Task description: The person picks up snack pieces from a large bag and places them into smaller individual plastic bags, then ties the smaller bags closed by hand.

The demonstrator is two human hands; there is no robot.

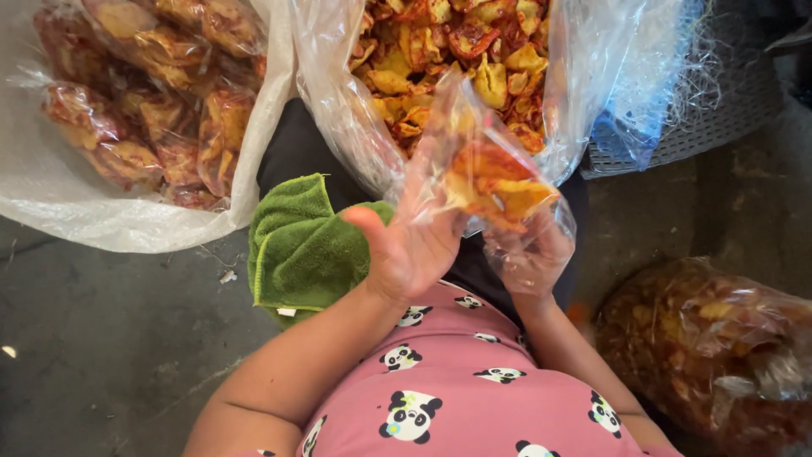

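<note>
While the head camera looks straight down, both hands work over the lap at frame centre.
Left hand: the left hand (412,254) is raised palm-up, its grip closed on the near edge of a small clear bag (486,182).
Right hand: the right hand (533,254) sits at 3 o'clock of the left, seen through the film; its grip cups the bag from below.
Small clear bag: held between both hands, mouth toward 12 o'clock, partly filled with red-orange chips.
Supply: a large open sack of loose chips (457,59) lies at 12 o'clock, just beyond the bag.
Finished stock: a white sack of filled packets (152,101) sits at 10 o'clock, holding several.
Other items: a green cloth (300,245) on the lap at 9 o'clock of the left hand; a further chip-filled bag (719,347) on the floor at 4 o'clock.
Progress: judged mid-run; several packets are done, this one is unsealed, and much loose stock remains.
</note>
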